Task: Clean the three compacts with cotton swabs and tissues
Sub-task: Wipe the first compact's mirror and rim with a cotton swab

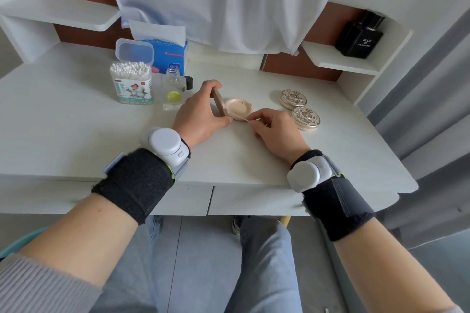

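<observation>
Bedroom vanity desk (63,134) with perfume bottle (360,35)

Bright, soft, even light. Faint shadows on white table (76,134). Strong wide-angle bending at edges; far left shelf (63,11) curves. Mild overall softness.

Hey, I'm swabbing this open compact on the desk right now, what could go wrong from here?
1. The glass bottle appears uncapped and stands close to your left hand, which grips the open compact by its lid; a nudge could tip and spill it.
2. The cotton swab pinched in your right hand works at the powder pan's edge; pressing hard might gouge the powder.
</observation>
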{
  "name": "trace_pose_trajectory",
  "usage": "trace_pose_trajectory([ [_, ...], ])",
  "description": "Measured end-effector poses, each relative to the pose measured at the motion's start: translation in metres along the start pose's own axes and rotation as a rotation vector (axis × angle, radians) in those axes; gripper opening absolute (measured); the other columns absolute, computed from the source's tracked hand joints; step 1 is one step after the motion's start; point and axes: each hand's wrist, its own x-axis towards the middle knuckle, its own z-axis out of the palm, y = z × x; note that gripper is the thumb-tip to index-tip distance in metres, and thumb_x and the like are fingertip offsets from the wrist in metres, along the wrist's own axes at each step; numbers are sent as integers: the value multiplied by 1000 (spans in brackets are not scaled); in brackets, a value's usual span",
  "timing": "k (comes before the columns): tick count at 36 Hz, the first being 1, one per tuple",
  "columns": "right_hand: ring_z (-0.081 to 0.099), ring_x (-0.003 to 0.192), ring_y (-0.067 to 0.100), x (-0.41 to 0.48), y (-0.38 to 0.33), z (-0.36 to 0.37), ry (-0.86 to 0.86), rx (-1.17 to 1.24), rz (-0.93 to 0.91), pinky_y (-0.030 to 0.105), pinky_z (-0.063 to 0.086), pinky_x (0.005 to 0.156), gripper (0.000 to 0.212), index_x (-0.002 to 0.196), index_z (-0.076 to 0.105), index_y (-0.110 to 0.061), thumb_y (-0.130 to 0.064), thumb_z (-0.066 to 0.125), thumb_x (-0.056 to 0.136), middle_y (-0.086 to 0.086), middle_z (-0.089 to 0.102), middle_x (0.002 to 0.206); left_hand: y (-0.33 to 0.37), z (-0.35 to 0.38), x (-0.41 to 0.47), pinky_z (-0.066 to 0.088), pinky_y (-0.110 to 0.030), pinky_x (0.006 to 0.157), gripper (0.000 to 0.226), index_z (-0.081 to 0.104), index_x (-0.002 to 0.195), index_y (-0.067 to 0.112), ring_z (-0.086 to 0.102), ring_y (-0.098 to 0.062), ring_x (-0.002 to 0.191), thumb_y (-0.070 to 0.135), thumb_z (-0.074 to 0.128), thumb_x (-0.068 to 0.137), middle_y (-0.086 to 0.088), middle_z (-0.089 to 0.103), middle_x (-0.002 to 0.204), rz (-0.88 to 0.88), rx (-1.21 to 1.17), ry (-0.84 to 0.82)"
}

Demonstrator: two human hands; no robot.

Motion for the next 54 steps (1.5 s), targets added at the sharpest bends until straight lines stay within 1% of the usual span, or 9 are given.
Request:
trace_pose_trajectory([
  [10,50,51,-7,-1,-2,-7,220,218,102,8,35,54,17,90,63,-20,-9,51,90,-6,55,61,3,-4,0,44,-35,92,76,29,147,26,55,-29,105,8,65,83,-11,55,120,-15,-46,-15],
  [15,49,49,-5,1,-1,-5,212,196,124,13,35,55,15,93,62,-21,-11,50,92,-5,59,65,-3,-1,5,49,-42,92,68,33,145,24,58,-33,105,-1,54,86,-8,56,125,-5,-59,43],
  [20,49,52,5,3,0,-5,220,236,161,26,42,61,21,84,59,-28,-11,51,92,-6,61,64,-4,1,16,44,-32,94,60,42,139,16,55,-29,115,-8,48,85,-11,57,128,24,5,92],
  [28,50,50,9,4,-4,-10,148,362,204,17,43,52,25,88,64,-26,-6,49,91,-4,65,69,-10,10,39,45,-26,94,61,47,135,23,54,-20,115,-10,44,84,-3,58,127,41,-55,3],
  [35,62,68,12,15,-12,-13,29,523,182,13,46,56,22,107,64,-12,-2,61,87,3,70,99,-14,16,48,47,-31,93,49,49,134,26,57,-20,108,-1,44,92,-2,60,123,43,-62,-11],
  [38,64,69,12,24,-14,-9,62,531,164,22,49,63,13,99,65,-15,-10,54,95,1,71,92,-18,19,52,48,-32,88,49,49,133,27,59,-21,101,-1,43,92,-3,63,116,41,-64,-15],
  [43,53,56,10,36,-11,0,196,600,175,20,42,54,25,85,67,-12,-17,46,99,2,63,70,-26,23,58,50,-38,89,49,50,131,27,60,-22,99,0,44,91,-3,64,112,29,-87,-25],
  [50,53,56,9,43,-12,5,142,568,140,19,41,53,32,78,66,-15,-14,43,100,2,63,71,-28,24,59,51,-43,89,45,49,132,24,60,-21,100,2,46,93,-4,64,112,30,-93,-31],
  [54,51,52,5,48,-10,8,133,532,143,15,37,49,30,79,66,-15,-14,44,100,0,62,69,-27,25,58,52,-45,86,43,50,130,24,61,-22,85,3,46,92,-2,64,104,30,-96,-24],
])
